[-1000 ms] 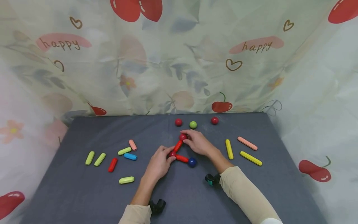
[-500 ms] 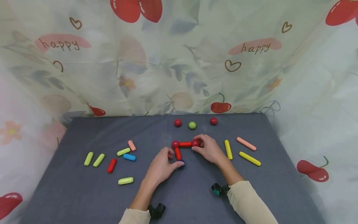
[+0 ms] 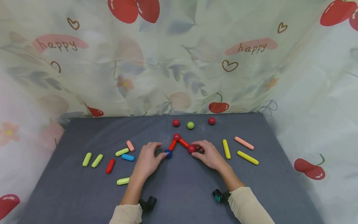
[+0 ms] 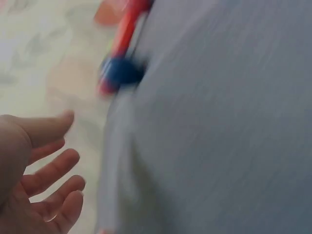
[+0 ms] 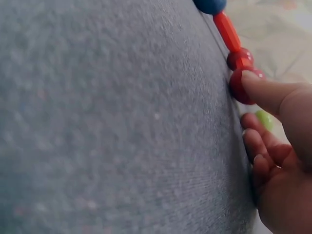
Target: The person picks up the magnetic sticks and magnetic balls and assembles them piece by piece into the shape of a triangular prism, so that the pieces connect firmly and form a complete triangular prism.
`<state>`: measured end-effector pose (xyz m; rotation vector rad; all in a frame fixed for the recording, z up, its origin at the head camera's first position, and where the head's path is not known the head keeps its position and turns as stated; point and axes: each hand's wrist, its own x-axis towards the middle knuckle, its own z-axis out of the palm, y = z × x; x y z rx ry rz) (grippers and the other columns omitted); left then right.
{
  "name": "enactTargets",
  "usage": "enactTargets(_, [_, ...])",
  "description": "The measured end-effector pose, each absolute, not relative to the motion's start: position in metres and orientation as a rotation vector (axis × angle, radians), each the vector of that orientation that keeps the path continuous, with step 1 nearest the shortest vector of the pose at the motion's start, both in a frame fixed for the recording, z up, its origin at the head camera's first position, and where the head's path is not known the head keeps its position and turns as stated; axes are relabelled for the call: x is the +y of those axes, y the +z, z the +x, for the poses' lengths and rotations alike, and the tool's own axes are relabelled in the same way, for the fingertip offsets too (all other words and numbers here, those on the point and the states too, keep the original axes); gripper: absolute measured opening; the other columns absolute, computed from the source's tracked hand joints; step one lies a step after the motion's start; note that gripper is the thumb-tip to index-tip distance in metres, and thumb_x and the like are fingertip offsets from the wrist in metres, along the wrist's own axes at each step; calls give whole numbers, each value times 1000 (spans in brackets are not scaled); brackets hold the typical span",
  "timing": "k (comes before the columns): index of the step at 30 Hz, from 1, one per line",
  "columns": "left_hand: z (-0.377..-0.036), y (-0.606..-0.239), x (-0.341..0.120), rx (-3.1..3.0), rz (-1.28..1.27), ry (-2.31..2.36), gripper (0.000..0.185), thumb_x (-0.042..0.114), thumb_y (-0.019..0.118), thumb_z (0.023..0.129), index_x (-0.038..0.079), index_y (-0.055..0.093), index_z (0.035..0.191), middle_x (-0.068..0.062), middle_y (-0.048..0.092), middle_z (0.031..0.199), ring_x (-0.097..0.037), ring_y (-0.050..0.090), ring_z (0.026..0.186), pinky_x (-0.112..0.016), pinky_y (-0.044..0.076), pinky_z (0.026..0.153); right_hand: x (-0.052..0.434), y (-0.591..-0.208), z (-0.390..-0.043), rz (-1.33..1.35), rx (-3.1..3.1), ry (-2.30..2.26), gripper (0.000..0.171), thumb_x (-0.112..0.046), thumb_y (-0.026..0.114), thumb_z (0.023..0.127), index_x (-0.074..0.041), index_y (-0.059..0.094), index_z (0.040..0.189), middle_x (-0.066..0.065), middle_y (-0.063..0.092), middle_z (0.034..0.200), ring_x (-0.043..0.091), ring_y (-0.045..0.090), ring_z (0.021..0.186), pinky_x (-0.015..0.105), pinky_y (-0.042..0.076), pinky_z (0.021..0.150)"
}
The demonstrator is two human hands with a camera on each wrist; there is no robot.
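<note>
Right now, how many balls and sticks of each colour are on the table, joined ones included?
Red balls: 4
Blue ball: 1
Green ball: 1
Red sticks: 3
Light green sticks: 4
Blue stick: 1
Pink sticks: 2
Yellow sticks: 2
Total: 18

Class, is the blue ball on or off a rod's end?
On: head and right wrist views show the blue ball meeting a red rod end-on, no gap visible.

Blue ball (image 4: 124, 71) blurred in L-wrist view, cut off in R-wrist.
</note>
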<state>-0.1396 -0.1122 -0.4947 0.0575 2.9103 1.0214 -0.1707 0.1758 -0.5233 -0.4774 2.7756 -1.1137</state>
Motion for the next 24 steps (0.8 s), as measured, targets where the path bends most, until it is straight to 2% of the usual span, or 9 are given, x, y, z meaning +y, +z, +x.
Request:
enactTargets(4, [-158, -478, -166, 2965, -12, 963, 46, 26, 72, 97, 11, 60, 138, -13, 62, 133, -36, 51, 126, -55, 44, 105, 180, -527, -174, -452, 2702, -1189, 40, -29, 76, 93, -26, 67, 132, 1, 64, 109, 13, 57, 96, 34, 49, 89])
enactTargets(7, [-170, -473, -201, 2966, -78, 877, 43, 15, 62, 100, 10, 56, 142, -17, 58, 139, -42, 43, 134, -61, 40, 108, 183, -528, -175, -445, 2681, -1198, 40, -32, 75, 94, -28, 67, 133, 1, 63, 109, 13, 56, 95, 33, 48, 88])
enactTargets(11, [-182, -475, -225, 2852, -54, 849, 45, 6, 51, 102, 9, 53, 146, -20, 52, 148, -45, 34, 144, -64, 35, 114, 184, -528, -175, -435, 2687, -1200, 38, -30, 75, 94, -28, 68, 131, 1, 63, 108, 14, 55, 94, 33, 47, 86])
enactTargets(14, [-187, -477, -230, 2789, -13, 815, 43, 6, 54, 102, 10, 57, 144, -22, 51, 149, -47, 31, 145, -66, 33, 115, 183, -528, -176, -430, 2690, -1196, 38, -30, 76, 93, -28, 68, 131, 1, 62, 107, 14, 55, 94, 33, 47, 87])
enactTargets(18, [-191, -480, -230, 2776, 43, 741, 35, 12, 62, 101, 12, 66, 136, -21, 57, 142, -50, 34, 141, -66, 36, 112, 180, -529, -175, -440, 2695, -1186, 38, -31, 75, 94, -28, 67, 131, 1, 62, 108, 14, 54, 95, 34, 46, 89])
enactTargets(24, [-191, -485, -219, 2895, 137, 647, 25, 25, 69, 99, 13, 75, 119, -16, 67, 122, -43, 50, 123, -59, 45, 103, 179, -530, -173, -445, 2711, -1187, 38, -31, 75, 94, -29, 67, 131, 0, 62, 108, 14, 54, 95, 35, 46, 89])
